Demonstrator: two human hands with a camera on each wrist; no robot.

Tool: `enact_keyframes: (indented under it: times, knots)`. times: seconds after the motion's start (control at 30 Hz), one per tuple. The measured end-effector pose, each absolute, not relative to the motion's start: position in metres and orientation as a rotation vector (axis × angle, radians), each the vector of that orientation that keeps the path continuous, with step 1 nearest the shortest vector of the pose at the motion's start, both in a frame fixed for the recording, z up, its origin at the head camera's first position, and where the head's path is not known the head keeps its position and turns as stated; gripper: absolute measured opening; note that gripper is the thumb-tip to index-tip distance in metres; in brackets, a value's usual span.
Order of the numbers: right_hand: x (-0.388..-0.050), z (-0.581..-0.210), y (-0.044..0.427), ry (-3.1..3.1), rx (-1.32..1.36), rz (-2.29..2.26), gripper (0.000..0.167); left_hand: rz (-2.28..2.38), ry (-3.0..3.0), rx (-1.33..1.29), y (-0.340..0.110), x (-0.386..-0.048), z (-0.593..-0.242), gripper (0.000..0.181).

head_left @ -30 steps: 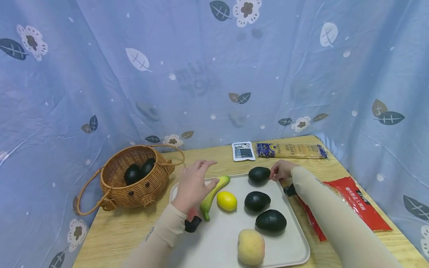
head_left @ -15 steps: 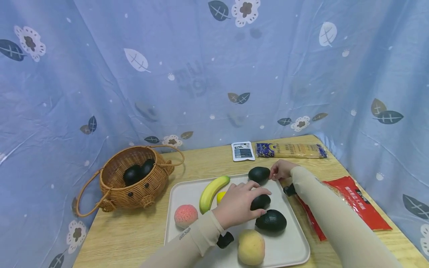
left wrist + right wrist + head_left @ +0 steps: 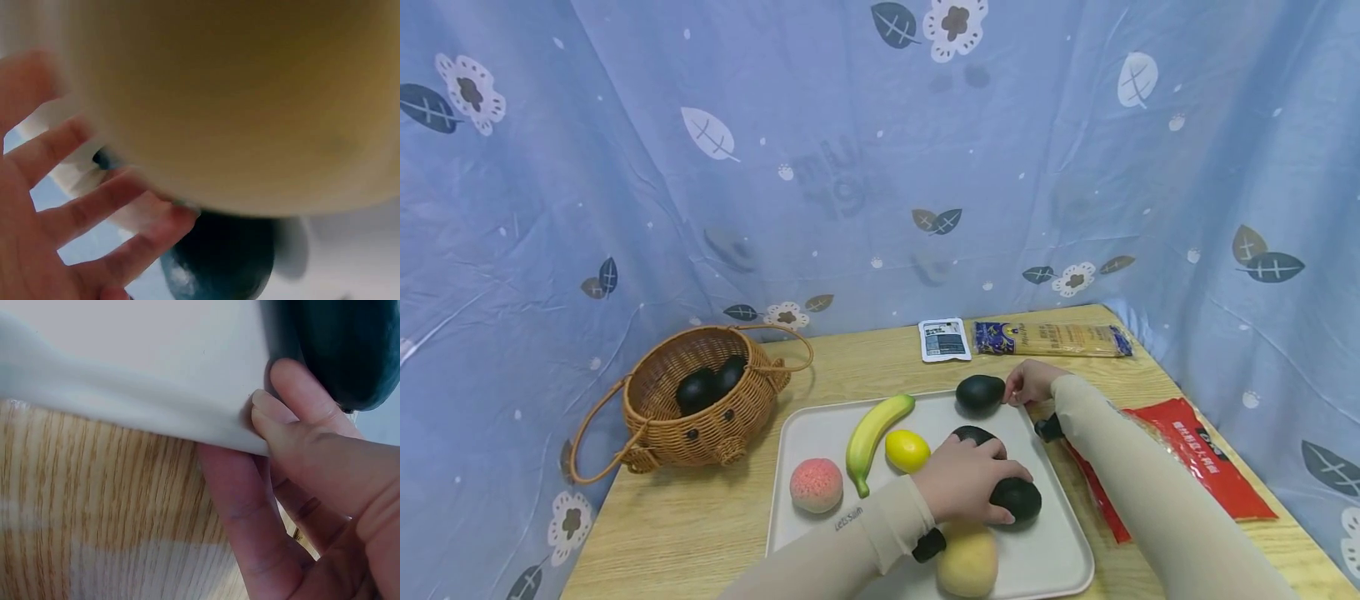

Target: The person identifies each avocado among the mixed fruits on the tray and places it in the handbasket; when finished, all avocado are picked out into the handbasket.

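Several dark avocados lie on the white tray [image 3: 1048,546]. My left hand [image 3: 962,479] has its thumb and fingers around the nearest avocado [image 3: 1021,500], which rests on the tray. In the left wrist view, a fingertip touches this avocado [image 3: 219,262]; the peach [image 3: 262,106] hides much of the grip. Behind the hand, the middle avocado [image 3: 973,434] is mostly covered. My right hand [image 3: 1032,382] pinches the tray's far right corner, thumb above the rim [image 3: 150,419] and fingers below, beside the far avocado [image 3: 979,393].
A banana [image 3: 872,442], a lemon [image 3: 907,451] and a pink peach [image 3: 816,485] lie on the tray's left. The wicker basket [image 3: 707,433] at left holds two avocados [image 3: 697,392]. Behind are a white packet [image 3: 945,340] and noodle bag [image 3: 1056,339]; a red bag [image 3: 1202,467] lies right.
My left hand has travelled right from the banana, over the middle avocado, then down onto the nearest avocado. My right hand has stayed at the tray's corner.
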State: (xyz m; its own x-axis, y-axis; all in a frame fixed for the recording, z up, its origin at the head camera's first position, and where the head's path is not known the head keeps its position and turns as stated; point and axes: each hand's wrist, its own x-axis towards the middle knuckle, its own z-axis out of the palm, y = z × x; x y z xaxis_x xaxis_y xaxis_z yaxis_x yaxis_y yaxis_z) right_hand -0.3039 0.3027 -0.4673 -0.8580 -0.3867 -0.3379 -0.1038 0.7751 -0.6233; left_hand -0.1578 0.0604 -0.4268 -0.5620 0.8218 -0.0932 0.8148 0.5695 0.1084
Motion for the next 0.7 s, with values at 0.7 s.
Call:
enact_keyframes:
  times: [0.7]
  knots:
    - [-0.303,-0.464,0.300,2.515,-0.316,-0.825,0.013,0.350,2.558,1.361,0.070,-0.152,-0.453,0.050]
